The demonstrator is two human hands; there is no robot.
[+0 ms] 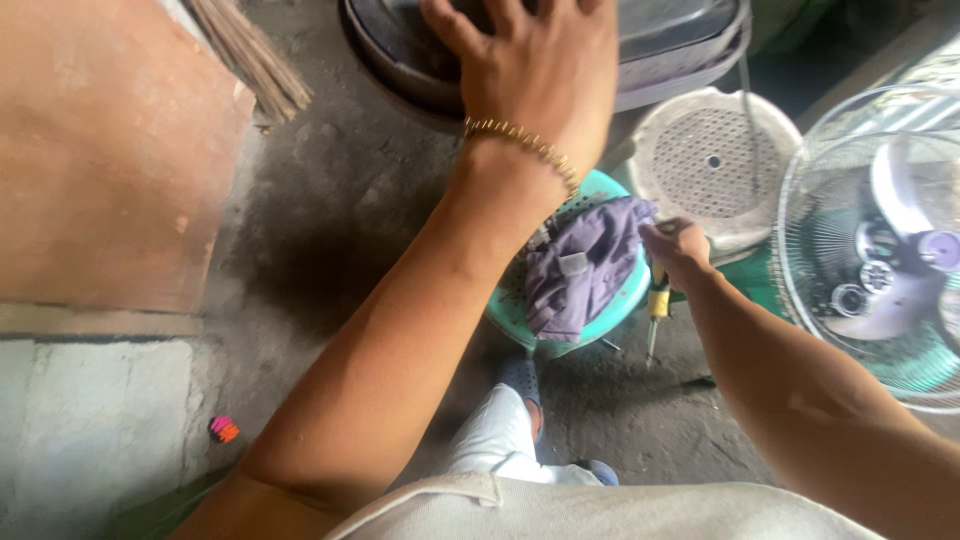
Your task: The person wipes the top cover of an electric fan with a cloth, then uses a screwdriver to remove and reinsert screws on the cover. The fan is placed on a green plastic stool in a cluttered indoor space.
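Observation:
My left hand [535, 65], with a gold bead bracelet on the wrist, reaches up with fingers spread and rests on the rim of a dark metal basin [400, 50] at the top. My right hand [675, 250] is closed around a screwdriver [656, 315] with a yellow and black handle, its tip pointing down. That hand sits at the edge of a purple cloth [580, 265] lying on a teal perforated plastic stool [615, 305].
A wire fan guard with a purple-hubbed fan [880, 250] lies at the right. A round cream perforated fan base [710, 160] sits behind the stool. A broom [250, 55] leans at the top left by a reddish wall. My foot in a blue clog [520, 380] stands on the dark concrete floor.

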